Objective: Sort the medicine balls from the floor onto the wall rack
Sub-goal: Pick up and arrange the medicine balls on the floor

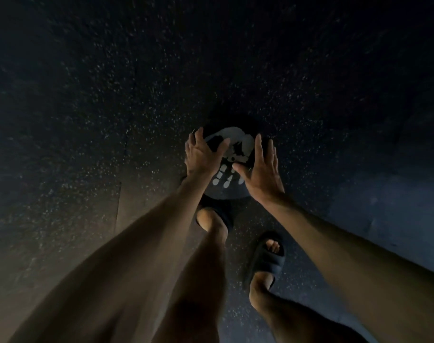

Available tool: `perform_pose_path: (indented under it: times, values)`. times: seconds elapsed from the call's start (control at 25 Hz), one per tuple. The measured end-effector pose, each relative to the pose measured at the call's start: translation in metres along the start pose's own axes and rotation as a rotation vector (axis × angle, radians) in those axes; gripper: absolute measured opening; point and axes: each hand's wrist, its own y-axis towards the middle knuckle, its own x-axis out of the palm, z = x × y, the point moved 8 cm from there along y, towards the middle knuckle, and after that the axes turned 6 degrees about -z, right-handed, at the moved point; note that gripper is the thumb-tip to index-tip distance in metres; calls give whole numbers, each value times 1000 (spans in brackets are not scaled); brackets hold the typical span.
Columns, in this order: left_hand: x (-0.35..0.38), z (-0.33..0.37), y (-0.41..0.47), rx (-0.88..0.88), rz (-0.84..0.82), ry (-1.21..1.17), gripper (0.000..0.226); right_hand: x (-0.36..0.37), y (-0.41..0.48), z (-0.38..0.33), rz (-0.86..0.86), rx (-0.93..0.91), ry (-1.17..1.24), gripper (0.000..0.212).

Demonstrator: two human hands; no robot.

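Dark speckled floor fills the view, dimly lit. Rack not in view.

Far left: a seam runs through the flooring, warmer light on that side.

Left hand: spread wide, fingers fanned on the ball's left flank, thumb angled in over the printed face. Holding nothing closed; the palm looks set against the curve. Firm contact cannot be told in this light.

Left slide: planted just behind the ball, toes partly hidden under it from this angle. Probably a brace for the bend, and it keeps the ball from rolling back.

Ball: on the floor, between the two hands, black with a pale worn graphic on top. This is the task's thing, not yet lifted as far as can be judged.

Right hand: also wide, fingers straight and pointing away along the right flank, thumb reaching toward the graphic. It mirrors the left, so the two palms can squeeze from opposite sides. That makes sense for a round, heavy load with no handle.

Right slide: set back and apart from the ball, a staggered stance for lifting.

Far right: a blue-lit patch of floor.

Judgement: pick-up stage. Next comes pressing in with both palms and rising. Risk: a slip if the squeeze is uneven.
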Motion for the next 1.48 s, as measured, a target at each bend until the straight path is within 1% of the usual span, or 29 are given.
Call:
perform_pose_path:
  times: [0.08, 0.24, 0.32, 0.36, 0.44, 0.48, 0.56, 0.64, 0.72, 0.76, 0.84, 0.92, 1.0, 1.12, 1.2, 1.28, 1.36, 1.4, 1.48]
  values:
    - [-11, 3, 3, 64, -25, -15, 86, -16, 24, -22, -21, 67, -34, 98]
    - [-15, -15, -20, 75, -142, 48, 101, -44, 79, -54, -94, 178, -101, 94]
    - [-22, -13, -20, 87, -169, 95, 102, -62, 105, -74, -75, 245, -52, 88]
    - [-30, -8, -11, 86, -162, 127, 100, -70, 113, -83, -36, 250, -34, 82]
    - [-50, 10, 17, 80, -154, 193, 96, -79, 117, -100, 54, 156, -56, 73]
    - [-60, 21, 31, 73, -164, 219, 94, -80, 113, -105, 86, 82, -93, 72]
    - [-77, 40, 61, 42, -162, 240, 86, -79, 99, -111, 99, -36, -191, 78]
    - [-90, 60, 94, -48, -117, 167, 73, -80, 94, -111, 71, -98, -275, 88]
    - [-102, 81, 128, -126, -46, 53, 64, -89, 110, -117, 52, -148, -349, 93]
    - [-105, 95, 142, -118, -29, 21, 64, -97, 123, -121, 58, -167, -359, 94]
    - [-106, 121, 157, -43, -22, -41, 69, -117, 150, -133, 68, -197, -323, 96]
    - [-106, 136, 158, 6, -3, -83, 73, -134, 179, -149, 22, -209, -347, 95]
    - [-104, 140, 153, 25, 40, -62, 77, -156, 209, -166, -40, -187, -386, 92]
    - [-107, 151, 158, 88, 47, 75, 87, -190, 262, -192, -161, -53, -257, 85]
    - [-121, 164, 177, 111, 20, 113, 89, -211, 299, -209, -156, 27, -150, 80]
    - [-143, 185, 205, 68, 1, 110, 89, -226, 320, -224, -114, 16, -115, 76]
    - [-166, 210, 242, -28, -31, 76, 86, -235, 316, -232, -55, -73, -137, 77]
    - [-178, 224, 261, -84, -30, 40, 84, -238, 309, -233, -37, -118, -145, 80]
    - [-199, 243, 294, -161, 23, -58, 78, -238, 298, -233, -30, -163, -143, 91]
